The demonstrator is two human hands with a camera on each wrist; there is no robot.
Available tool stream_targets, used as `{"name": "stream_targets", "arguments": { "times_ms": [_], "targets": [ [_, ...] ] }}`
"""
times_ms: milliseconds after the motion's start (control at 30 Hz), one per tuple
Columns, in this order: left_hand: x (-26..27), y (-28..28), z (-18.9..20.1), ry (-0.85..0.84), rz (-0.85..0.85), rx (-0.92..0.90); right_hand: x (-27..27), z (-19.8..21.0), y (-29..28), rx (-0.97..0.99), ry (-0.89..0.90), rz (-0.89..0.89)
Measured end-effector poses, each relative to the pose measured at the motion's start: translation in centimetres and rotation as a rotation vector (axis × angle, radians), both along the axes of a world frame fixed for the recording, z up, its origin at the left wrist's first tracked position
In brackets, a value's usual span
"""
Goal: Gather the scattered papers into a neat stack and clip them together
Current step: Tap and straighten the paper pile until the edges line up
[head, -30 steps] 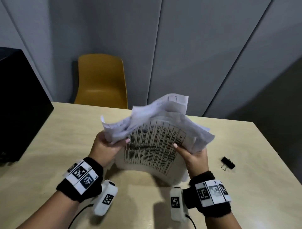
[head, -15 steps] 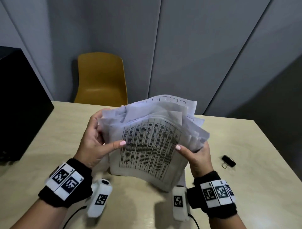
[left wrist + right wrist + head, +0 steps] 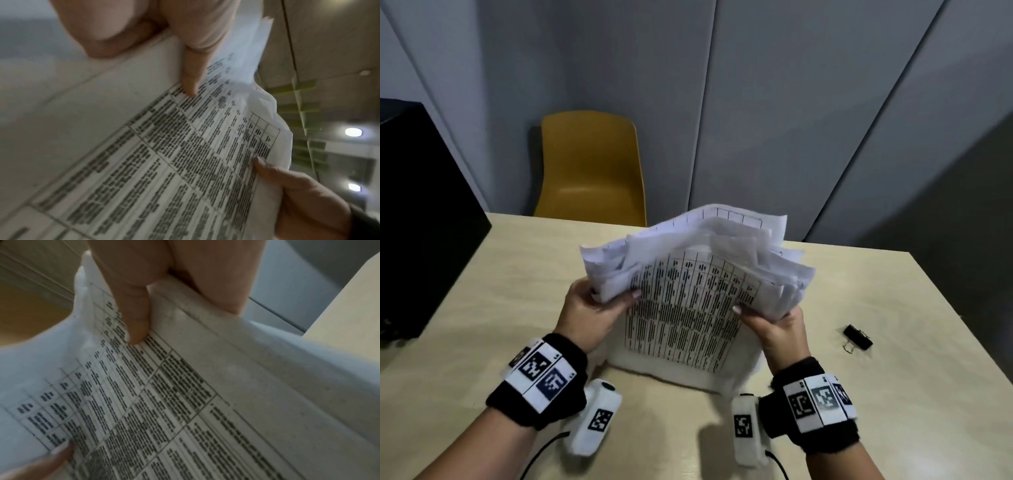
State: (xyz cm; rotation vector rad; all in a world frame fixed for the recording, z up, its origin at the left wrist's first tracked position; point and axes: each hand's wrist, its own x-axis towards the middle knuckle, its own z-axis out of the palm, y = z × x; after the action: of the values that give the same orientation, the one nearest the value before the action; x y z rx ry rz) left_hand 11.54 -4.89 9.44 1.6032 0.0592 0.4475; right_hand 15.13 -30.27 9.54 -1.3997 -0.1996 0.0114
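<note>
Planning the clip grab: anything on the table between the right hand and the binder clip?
Nothing: head view shows bare table between the right hand and the binder clip.

We cannot read the print on the papers [image 3: 688,308]; both wrist views are smeared too. Our fingers behind the sheets are hidden, so only thumbs show on the left hand [image 3: 589,315] and right hand [image 3: 777,329]. The binder clip [image 3: 857,337] is too small for detail (its wire handle barely shows).
</note>
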Motion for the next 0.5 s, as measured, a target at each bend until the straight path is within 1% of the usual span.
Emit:
{"name": "stream_targets", "arguments": {
  "times_ms": [67, 133, 167, 233, 300, 333, 400, 467, 500],
  "targets": [
    [-0.1, 0.2, 0.6, -0.035, 0.014, -0.018, 0.1, 0.4, -0.4, 0.028, -0.054, 0.012],
    [-0.7, 0.5, 1.5, -0.037, -0.083, 0.003, 0.1, 0.9, -1.1, 0.037, -0.099, 0.002],
    [-0.9, 0.4, 1.8, -0.036, -0.149, 0.042, 0.1, 1.2, -1.3, 0.001, -0.134, -0.008],
    [-1.1, -0.2, 2.2, -0.034, -0.2, 0.086, 0.1, 1.7, -1.0, -0.021, -0.165, -0.025],
    [-0.9, -0.8, 2.4, -0.059, -0.163, 0.073, -0.3, 2.4, -0.4, -0.023, -0.175, -0.017],
    [-0.7, -0.8, 2.4, -0.074, -0.113, 0.063, -0.6, 2.8, 0.0, -0.023, -0.169, -0.027],
    [-0.5, -0.5, 2.3, -0.07, -0.024, 0.039, -1.0, 3.0, 0.3, -0.003, -0.202, -0.123],
    [-0.6, -0.4, 2.6, -0.107, 0.047, 0.098, -1.1, 3.3, 0.2, 0.024, -0.298, -0.241],
    [-0.6, -0.5, 2.5, -0.13, 0.079, 0.144, -1.1, 3.7, 0.3, 0.01, -0.376, -0.29]
  ]
}}
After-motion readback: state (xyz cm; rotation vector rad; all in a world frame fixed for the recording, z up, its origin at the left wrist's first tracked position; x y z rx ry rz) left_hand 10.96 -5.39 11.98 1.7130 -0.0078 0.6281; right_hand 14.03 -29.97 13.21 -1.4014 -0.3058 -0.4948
